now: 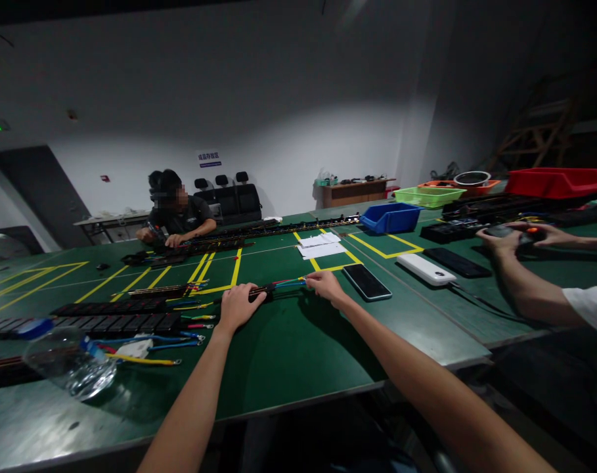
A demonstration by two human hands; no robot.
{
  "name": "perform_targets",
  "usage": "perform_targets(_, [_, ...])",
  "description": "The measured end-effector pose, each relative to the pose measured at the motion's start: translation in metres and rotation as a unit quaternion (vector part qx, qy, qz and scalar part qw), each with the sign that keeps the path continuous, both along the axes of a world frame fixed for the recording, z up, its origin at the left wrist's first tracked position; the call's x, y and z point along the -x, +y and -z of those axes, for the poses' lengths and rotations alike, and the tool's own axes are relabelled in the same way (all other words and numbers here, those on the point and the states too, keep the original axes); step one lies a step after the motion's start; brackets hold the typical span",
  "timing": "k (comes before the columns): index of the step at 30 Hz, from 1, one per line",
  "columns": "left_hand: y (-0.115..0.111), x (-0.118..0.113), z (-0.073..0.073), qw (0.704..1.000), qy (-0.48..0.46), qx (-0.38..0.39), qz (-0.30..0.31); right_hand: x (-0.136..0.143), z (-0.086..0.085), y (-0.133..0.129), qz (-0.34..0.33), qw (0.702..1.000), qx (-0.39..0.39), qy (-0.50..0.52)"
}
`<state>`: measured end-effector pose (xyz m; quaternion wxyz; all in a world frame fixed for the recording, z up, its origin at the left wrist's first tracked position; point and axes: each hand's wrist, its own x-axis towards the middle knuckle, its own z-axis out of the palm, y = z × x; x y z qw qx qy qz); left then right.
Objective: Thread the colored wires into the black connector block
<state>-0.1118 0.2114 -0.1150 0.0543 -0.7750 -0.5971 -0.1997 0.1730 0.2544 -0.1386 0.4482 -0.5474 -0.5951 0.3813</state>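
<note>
My left hand (238, 307) is closed over the end of a narrow black strip (263, 291), thumb toward its right end. Blue, green and red wires (288, 284) run out of that end. My right hand (326, 287) pinches the tips of these wires, so the terminals between the fingers are mostly hidden. Left of my left hand lie several black strips (125, 323) with coloured leads ending in ring terminals. A yellow lead (145, 359) reaches furthest toward me. Just right of my right hand lies a dark-screened phone (367, 282).
A clear plastic bottle (76, 368) stands at the front left. White papers (321, 246), a blue bin (389, 217), a white power bank (425, 270) and another phone (456, 262) are on the green table. A co-worker's hands (517, 238) work at right; another person (175, 210) sits across.
</note>
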Motion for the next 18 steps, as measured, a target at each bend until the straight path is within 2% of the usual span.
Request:
perform_targets(5, [-0.0001,0.0002,0.0001,1.000,0.000,-0.004,-0.001,0.0014,-0.0009,-0.0018,-0.020,0.999,0.018,-0.021])
perform_targets(18, [-0.0009,-0.0006,-0.0009,1.000,0.003,-0.003,-0.003,-0.0010,0.0045,0.0025,-0.005,0.999,0.020,-0.035])
